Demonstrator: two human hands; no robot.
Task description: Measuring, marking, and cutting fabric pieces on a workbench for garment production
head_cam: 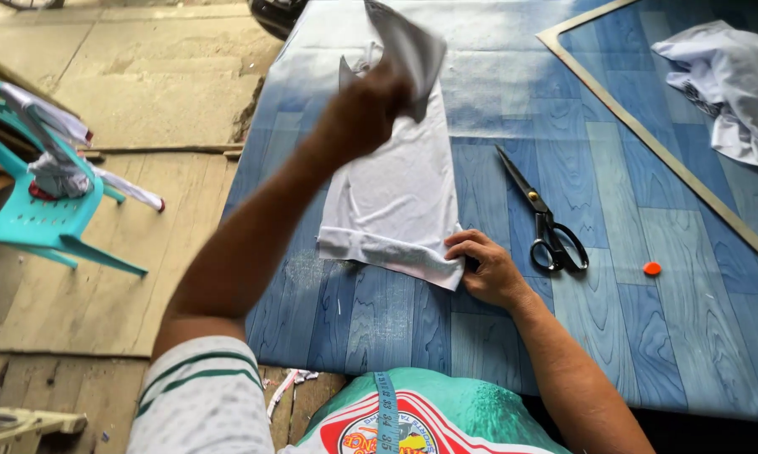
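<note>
- head view: the left hand [369,108] is closed on the far end of a white cloth piece [396,202], lifting that end off the table.
- the right hand [486,267] lies partly curled, fingers pinning the cloth's near right corner to the blue wood-patterned table cover [665,336].
- black scissors [544,220] lie just beside the cloth's right edge, blades shut.
- a small orange disc [652,269] sits right of the scissors.
- a long wooden ruler [648,134] and a crumpled white garment [723,84] lie farther right.
- a turquoise plastic chair [43,210] stands on the floor, left.
</note>
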